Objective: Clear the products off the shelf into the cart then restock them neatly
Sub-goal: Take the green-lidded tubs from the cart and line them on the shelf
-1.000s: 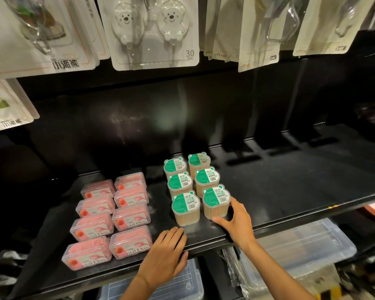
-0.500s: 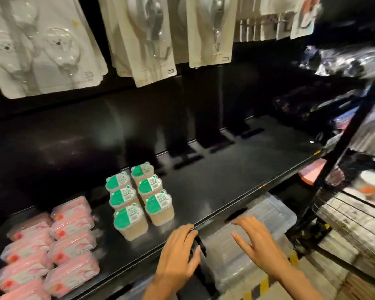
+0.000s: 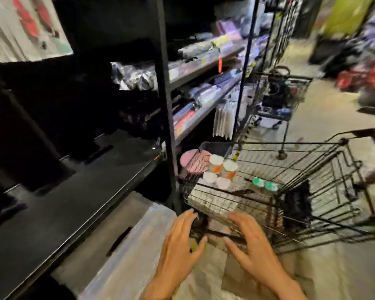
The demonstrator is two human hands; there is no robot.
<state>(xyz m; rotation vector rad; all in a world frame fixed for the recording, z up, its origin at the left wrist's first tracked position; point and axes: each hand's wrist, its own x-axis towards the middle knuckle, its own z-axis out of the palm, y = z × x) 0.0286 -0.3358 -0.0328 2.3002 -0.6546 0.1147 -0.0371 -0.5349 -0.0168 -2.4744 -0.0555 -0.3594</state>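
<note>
Head view, frame blurred throughout. Both hands reach forward low in the picture, palms down, held apart. Left hand [image 3: 178, 241]: fingers spread and nearly straight, released, grasping nothing. Right hand [image 3: 250, 245]: fingers likewise spread and loose, nothing in them. Fingertips of both hang just short of the near corner of the cart [image 3: 290, 204]; contact with the wire cannot be told.

The cart is a black wire one, standing on the pale floor [image 3: 325, 118] right of the shelving, its handle [image 3: 370, 135] at the far right. Inside its basket, toward the far left corner: two white-lidded tubs with orange bodies [image 3: 222, 166], two more pale-lidded tubs [image 3: 215, 180] just in front of them, touching or nearly so. Two small green-lidded containers [image 3: 264, 184] lie side by side near the basket's middle, apart from the white group. A dark bag-like shape [image 3: 297, 202] sits to their right. A pink round item [image 3: 193, 160] shows behind the cart's left wall, beside the black upright post [image 3: 167, 100].

Left of the post, the black shelf [image 3: 74, 202] runs diagonally. Below its edge lies a clear plastic storage bin [image 3: 126, 245], under the left hand. White hanging packets [image 3: 24, 29] at upper left. Beyond the post, further shelves of packaged goods [image 3: 204, 68], too blurred to name. A second cart [image 3: 284, 94] stands further down the aisle.
</note>
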